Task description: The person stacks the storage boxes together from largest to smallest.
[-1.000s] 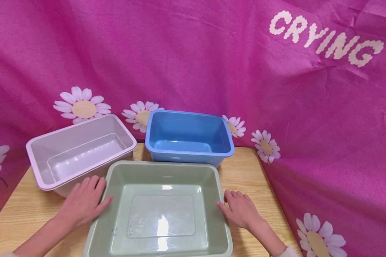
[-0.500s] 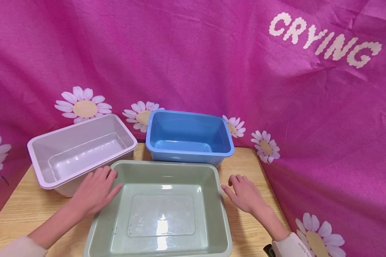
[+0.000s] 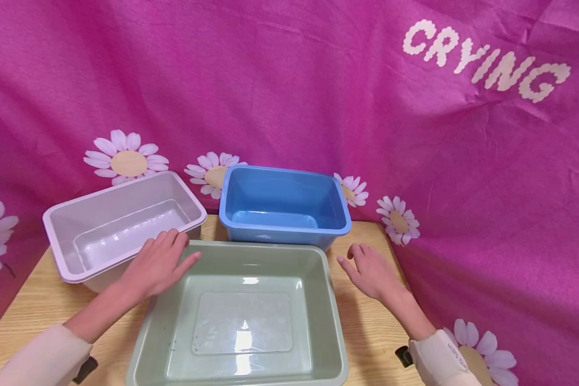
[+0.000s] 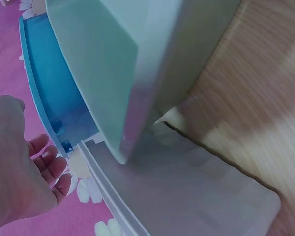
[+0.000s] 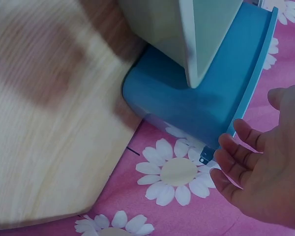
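A large pale green plastic basin (image 3: 243,324) stands at the front of the table, with nothing in it. My left hand (image 3: 156,266) hovers over its far left corner with loosely bent fingers, holding nothing. Past the right rim, my right hand (image 3: 372,272) hangs in the air above the table with its fingers relaxed. Behind the green basin is a deep blue basin (image 3: 284,203). A greyish-pink basin (image 3: 125,225) stands at the back left, its near side partly hidden by my left hand. Both wrist views show the fingers apart from the basins' rims.
The wooden table (image 3: 386,257) ends at the right and back against a magenta cloth (image 3: 294,80) printed with daisies and white letters. The basins stand close together, the green one's far rim overlapping the blue one's front in the head view.
Both hands have left the green basin's side rims and moved forward, away from the body. The left has also shifted right, and the right slightly right. The basins stay in place.
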Demonstrator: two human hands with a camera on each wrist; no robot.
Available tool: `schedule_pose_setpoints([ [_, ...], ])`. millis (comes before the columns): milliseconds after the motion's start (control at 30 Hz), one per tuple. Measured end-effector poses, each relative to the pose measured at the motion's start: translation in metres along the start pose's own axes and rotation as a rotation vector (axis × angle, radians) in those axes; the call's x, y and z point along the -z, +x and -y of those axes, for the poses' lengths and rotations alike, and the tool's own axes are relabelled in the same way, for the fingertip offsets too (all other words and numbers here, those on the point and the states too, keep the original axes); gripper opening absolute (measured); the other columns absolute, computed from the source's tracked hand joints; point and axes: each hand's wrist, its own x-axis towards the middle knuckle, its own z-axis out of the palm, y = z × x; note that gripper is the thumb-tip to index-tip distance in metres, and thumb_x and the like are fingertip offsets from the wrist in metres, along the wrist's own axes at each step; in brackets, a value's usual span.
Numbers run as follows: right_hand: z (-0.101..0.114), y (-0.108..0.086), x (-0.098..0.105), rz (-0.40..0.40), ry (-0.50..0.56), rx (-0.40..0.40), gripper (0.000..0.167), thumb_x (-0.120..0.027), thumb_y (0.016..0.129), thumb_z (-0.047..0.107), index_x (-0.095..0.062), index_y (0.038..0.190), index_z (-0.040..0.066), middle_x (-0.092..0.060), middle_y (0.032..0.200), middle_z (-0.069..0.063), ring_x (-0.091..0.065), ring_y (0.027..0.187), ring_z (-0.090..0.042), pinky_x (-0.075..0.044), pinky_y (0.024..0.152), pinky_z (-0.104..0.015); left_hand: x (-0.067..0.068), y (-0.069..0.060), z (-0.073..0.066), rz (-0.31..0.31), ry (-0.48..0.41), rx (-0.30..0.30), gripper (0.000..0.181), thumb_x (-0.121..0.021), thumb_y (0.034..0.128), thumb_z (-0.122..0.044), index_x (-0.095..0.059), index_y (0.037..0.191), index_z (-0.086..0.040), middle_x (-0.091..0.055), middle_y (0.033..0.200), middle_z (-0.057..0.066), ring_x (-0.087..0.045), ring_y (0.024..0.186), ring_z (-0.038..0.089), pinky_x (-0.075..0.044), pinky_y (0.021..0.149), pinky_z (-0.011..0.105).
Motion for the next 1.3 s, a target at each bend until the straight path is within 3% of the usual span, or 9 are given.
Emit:
schedule_pose_setpoints([
  [233, 0.0, 0.011, 0.007, 0.021, -0.006, -0.019, 0.039, -0.052, 0.101, 0.038, -0.06, 0.105, 0.0, -0.058, 0.094, -0.012, -0.056, 0.086, -0.029, -0.049, 0.079, -0.047, 0.004, 0.018, -0.004, 0.012, -0.021, 0.026, 0.036, -0.055, 0.0998, -0.04, -0.054, 0.099, -0.004, -0.051, 0.094, 0.011, -0.048, 0.087, 0.03, -0.036, 0.069, 0.041],
  [500, -0.003, 0.023, 0.014, -0.021, -0.032, -0.003, 0.039, -0.053, 0.1, 0.037, -0.061, 0.103, -0.002, -0.06, 0.093, -0.015, -0.057, 0.09, -0.033, -0.047, 0.083, -0.05, 0.005, 0.039, -0.009, 0.027, -0.023, 0.027, 0.037, -0.056, 0.0988, -0.042, -0.051, 0.095, -0.006, -0.049, 0.085, 0.007, -0.049, 0.085, 0.029, -0.035, 0.068, 0.041],
  [867, -0.013, 0.041, 0.015, -0.084, -0.078, 0.033, 0.038, -0.053, 0.101, 0.036, -0.064, 0.106, 0.0, -0.062, 0.1, -0.016, -0.057, 0.096, -0.035, -0.046, 0.085, -0.051, 0.006, 0.062, -0.015, 0.069, -0.041, 0.071, 0.043, -0.054, 0.0984, -0.044, -0.051, 0.106, -0.001, -0.049, 0.088, 0.011, -0.049, 0.085, 0.028, -0.038, 0.071, 0.041],
  [1167, -0.022, 0.055, 0.014, -0.045, -0.097, -0.013, 0.039, -0.05, 0.103, 0.036, -0.062, 0.102, -0.001, -0.059, 0.092, -0.015, -0.055, 0.088, -0.033, -0.046, 0.078, -0.049, 0.004, 0.076, -0.015, 0.052, -0.005, 0.051, 0.038, -0.053, 0.0983, -0.042, -0.048, 0.096, -0.004, -0.05, 0.091, 0.014, -0.051, 0.086, 0.031, -0.04, 0.071, 0.043],
  [1300, -0.024, 0.062, 0.013, -0.033, -0.082, -0.046, 0.044, -0.048, 0.103, 0.038, -0.06, 0.106, -0.004, -0.058, 0.094, -0.017, -0.056, 0.09, -0.034, -0.046, 0.08, -0.05, 0.002, 0.081, -0.013, 0.081, -0.011, 0.078, 0.04, -0.055, 0.0975, -0.041, -0.047, 0.101, -0.002, -0.05, 0.094, 0.015, -0.05, 0.087, 0.03, -0.041, 0.072, 0.044],
])
